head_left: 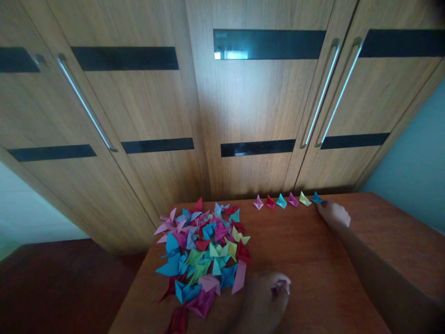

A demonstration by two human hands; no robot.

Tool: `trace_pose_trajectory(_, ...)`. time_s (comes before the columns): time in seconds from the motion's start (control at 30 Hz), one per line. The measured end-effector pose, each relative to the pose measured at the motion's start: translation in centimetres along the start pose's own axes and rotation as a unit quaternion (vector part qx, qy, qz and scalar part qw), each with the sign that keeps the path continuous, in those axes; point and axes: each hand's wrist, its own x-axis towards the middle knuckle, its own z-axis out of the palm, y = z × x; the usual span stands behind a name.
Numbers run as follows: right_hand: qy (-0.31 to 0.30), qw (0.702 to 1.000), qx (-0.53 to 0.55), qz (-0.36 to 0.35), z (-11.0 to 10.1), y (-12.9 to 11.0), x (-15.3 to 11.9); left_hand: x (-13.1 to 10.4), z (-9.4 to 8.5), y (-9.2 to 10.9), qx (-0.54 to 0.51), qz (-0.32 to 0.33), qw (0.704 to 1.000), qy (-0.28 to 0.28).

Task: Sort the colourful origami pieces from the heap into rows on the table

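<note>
The right hand (334,214) pinches a blue folded paper (316,197), which rough release could topple; left hand (264,297) curls, contents unclear.

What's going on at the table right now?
A person's right hand has its fingertips at a blue folded paper, the right end of a row of six small folded papers along the table's far edge. The left hand is curled lower down, beside a multicoloured pile of folded papers; whether it holds anything is hard to tell.
</note>
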Motion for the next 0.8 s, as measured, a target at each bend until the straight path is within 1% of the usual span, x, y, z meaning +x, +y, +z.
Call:
trace_pose_trajectory(0.17,-0.003,1.000,0.000,0.002,0.0,0.0,0.0,0.0,0.1,-0.3,0.004,0.000,1.000,-0.009)
trace_pose_trajectory(0.3,-0.002,1.000,0.014,0.009,0.0,0.0,-0.1,-0.1,0.2,-0.4,-0.001,-0.003,1.000,0.006)
trace_pose_trajectory(0.37,0.013,0.999,0.040,0.020,-0.1,0.0,-0.4,0.0,0.1,-0.3,-0.006,-0.001,1.000,0.014)
trace_pose_trajectory(0.43,0.046,0.995,0.079,0.037,-0.2,0.0,-1.1,0.0,0.0,-0.1,-0.005,0.003,1.000,0.018)
trace_pose_trajectory(0.53,0.100,0.984,0.140,0.056,-0.4,-0.2,-3.2,0.1,-0.1,-0.1,-0.002,0.001,1.000,0.013)
trace_pose_trajectory(0.6,0.112,0.976,0.180,0.050,-0.4,-0.6,-5.1,0.1,-0.1,-0.2,-0.008,0.003,1.000,0.010)
trace_pose_trajectory(0.7,0.102,0.971,0.217,0.026,0.0,-1.4,-8.3,0.1,0.0,-0.5,-0.022,0.016,1.000,0.010)
trace_pose_trajectory(0.8,0.067,0.970,0.231,-0.026,0.4,-2.8,-11.4,0.1,0.1,-0.7,-0.041,0.026,0.999,0.009)
